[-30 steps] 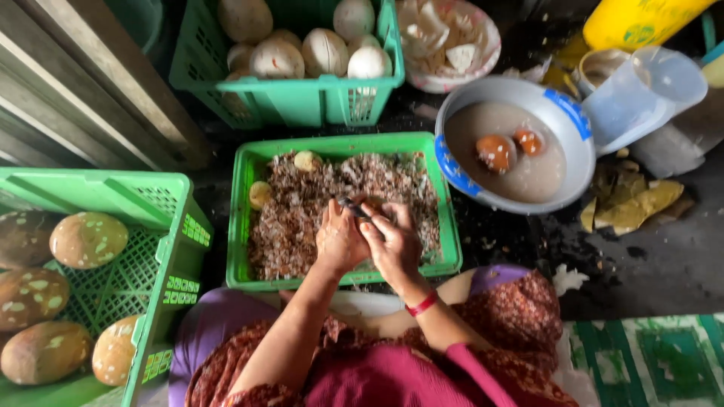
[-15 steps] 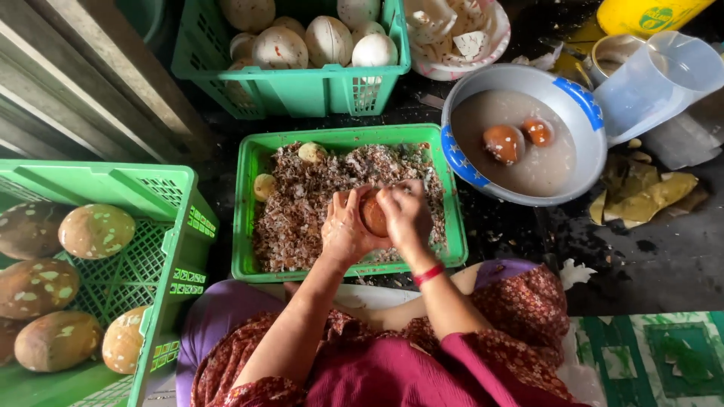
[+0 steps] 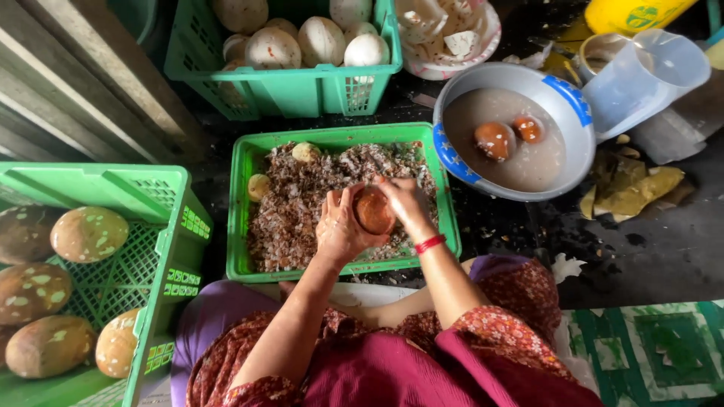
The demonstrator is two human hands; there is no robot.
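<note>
Brown egg sits gripped between both hands over the green crate of husk; left hand at 9 o'clock, right hand at 2, fingers closed around it.

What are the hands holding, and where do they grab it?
A round brown egg-like thing, cupped on its left side by the left hand, right hand fingers on its top and right side.

The left crate and yellow container run off the picture's edge.
</note>
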